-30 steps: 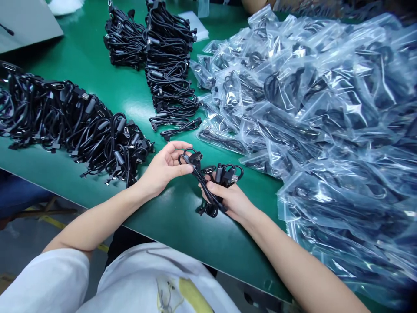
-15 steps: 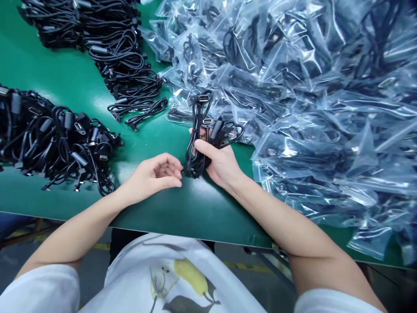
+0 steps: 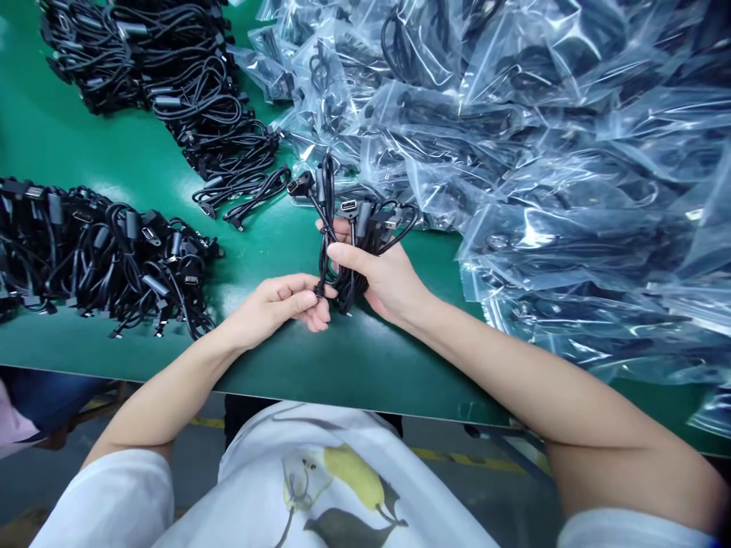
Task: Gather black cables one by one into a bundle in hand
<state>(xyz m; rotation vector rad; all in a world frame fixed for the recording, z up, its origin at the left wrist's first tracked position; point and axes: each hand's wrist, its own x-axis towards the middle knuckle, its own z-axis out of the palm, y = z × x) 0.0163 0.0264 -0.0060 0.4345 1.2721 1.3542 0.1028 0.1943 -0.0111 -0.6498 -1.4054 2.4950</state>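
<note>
My right hand point(image 3: 381, 278) is closed around several bundled black USB cables point(image 3: 361, 228), with its thumb lying across the front one. Grey cylinders and metal-edged USB sockets show above the fingers. My left hand point(image 3: 294, 299) pinches the lower end of the leftmost cable point(image 3: 324, 228) between thumb and fingertips, at a small black plug. That cable stands upright, its top connector tilted to the left. The palm side of the right hand and part of the bundle behind it are hidden.
Clear plastic bags point(image 3: 548, 228) with black cables inside cover the right side and back. A long row of coiled cables point(image 3: 171, 99) runs along the back left, and another cable heap point(image 3: 103, 251) lies at left. The green table's point(image 3: 274, 365) front edge is close to my body.
My left hand has moved right and closed on the lower plug of the front cable. That cable's top connector has swung to the left, away from the rest of the bundle.
</note>
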